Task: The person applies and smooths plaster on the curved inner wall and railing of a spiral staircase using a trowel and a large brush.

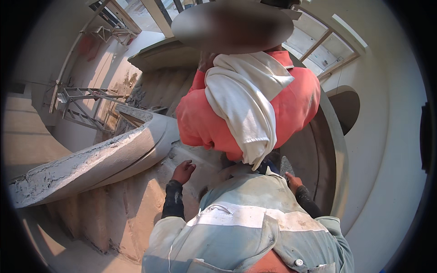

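Observation:
My left hand [183, 172] hangs over the dusty steps at the left, its fingers loosely bent and apart with nothing seen in them. My right hand [295, 182] is closed, close to my right side. From it a flat grey, speckled blade, which looks like a trowel [286, 166], points forward; its handle is hidden in the hand. Directly before me is another person in a red shirt [298, 95], with a white cloth [246, 98] draped over the shoulder and down the front. That person's hands are mostly hidden.
A curved stair wall [100, 159] with a rough, broken top edge runs along the left. Dusty steps [118, 214] lie below it. On the right a curved wall [339, 150] bends round the stairs. Metal scaffold frames [91, 102] stand beyond, at the upper left.

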Demonstrator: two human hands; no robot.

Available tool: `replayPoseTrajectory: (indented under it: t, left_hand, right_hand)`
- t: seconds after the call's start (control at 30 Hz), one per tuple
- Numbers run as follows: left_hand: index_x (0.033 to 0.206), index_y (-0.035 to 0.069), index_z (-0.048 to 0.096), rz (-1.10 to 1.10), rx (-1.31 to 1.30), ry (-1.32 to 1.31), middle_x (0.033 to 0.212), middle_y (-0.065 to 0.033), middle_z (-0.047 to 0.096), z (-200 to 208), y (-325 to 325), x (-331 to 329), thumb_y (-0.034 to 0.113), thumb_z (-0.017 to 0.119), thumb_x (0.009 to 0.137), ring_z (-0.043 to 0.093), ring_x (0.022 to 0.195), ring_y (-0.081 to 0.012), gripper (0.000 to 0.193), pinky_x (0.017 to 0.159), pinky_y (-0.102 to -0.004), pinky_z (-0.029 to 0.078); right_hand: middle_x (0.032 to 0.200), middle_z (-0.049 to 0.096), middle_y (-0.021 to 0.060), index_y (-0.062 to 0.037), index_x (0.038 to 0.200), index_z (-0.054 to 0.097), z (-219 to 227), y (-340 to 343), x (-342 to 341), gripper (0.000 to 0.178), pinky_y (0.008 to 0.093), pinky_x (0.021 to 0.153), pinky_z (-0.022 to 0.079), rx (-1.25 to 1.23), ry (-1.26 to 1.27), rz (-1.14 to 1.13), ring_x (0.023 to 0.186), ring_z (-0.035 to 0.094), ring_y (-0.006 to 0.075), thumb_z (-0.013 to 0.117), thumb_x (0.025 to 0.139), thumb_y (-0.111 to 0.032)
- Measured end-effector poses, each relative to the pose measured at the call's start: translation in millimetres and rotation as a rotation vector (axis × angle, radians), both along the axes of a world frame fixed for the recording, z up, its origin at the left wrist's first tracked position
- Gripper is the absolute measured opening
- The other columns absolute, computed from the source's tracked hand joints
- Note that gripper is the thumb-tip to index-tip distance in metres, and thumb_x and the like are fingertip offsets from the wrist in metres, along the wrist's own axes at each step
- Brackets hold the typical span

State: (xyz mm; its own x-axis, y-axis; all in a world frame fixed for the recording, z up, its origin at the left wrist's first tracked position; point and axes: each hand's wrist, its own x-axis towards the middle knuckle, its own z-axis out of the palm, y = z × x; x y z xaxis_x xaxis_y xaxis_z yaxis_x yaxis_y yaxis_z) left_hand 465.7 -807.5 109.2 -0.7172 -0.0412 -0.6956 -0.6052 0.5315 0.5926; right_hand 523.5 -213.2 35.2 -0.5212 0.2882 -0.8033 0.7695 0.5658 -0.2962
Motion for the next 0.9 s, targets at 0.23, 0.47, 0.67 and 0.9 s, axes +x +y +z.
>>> replayPoseTrajectory:
  t: [0.23,0.47,0.67,0.9]
  left_hand:
    - [0.135,0.009,0.051,0.417,0.182,-0.337,0.13,-0.0154,0.058,-94.6,14.2,106.5,0.041,0.058,0.093,0.06,0.11,-0.0303,0.054,0.088,-0.0453,0.047]
    - [0.128,0.004,0.055,0.041,-0.211,-0.433,0.118,-0.0129,0.062,-60.1,14.3,199.7,0.029,0.058,0.094,0.063,0.099,-0.0248,0.043,0.078,-0.0387,0.05]
    - [0.121,0.0,0.059,0.386,-0.085,-0.219,0.108,-0.0107,0.066,-24.2,-0.9,134.6,0.019,0.058,0.094,0.065,0.089,-0.02,0.033,0.07,-0.033,0.052]
    - [0.126,-0.002,0.054,0.188,0.169,-0.181,0.11,-0.013,0.065,0.8,28.3,36.5,0.028,0.052,0.097,0.063,0.096,-0.0244,0.041,0.077,-0.036,0.051]
  right_hand:
    - [0.101,0.07,0.0217,-0.0054,0.097,0.072,-82.9,27.6,-4.2,0.032,0.0409,0.081,0.053,0.034,-0.055,0.226,0.096,0.069,0.0322,0.068,0.079,-0.031]
    - [0.09,0.07,0.0178,-0.0061,0.087,0.073,-66.7,15.6,-20.7,0.023,0.0418,0.075,0.055,0.106,0.058,0.65,0.086,0.069,0.0331,0.064,0.076,-0.024]
    - [0.094,0.07,0.0159,-0.0103,0.09,0.074,-168.4,2.0,29.6,0.021,0.0436,0.076,0.055,0.07,0.099,0.644,0.088,0.068,0.0358,0.06,0.078,-0.02]
    - [0.095,0.07,0.0177,-0.0097,0.094,0.073,-134.0,9.8,35.6,0.021,0.0435,0.076,0.055,0.112,0.094,0.737,0.087,0.068,0.0368,0.06,0.079,-0.019]
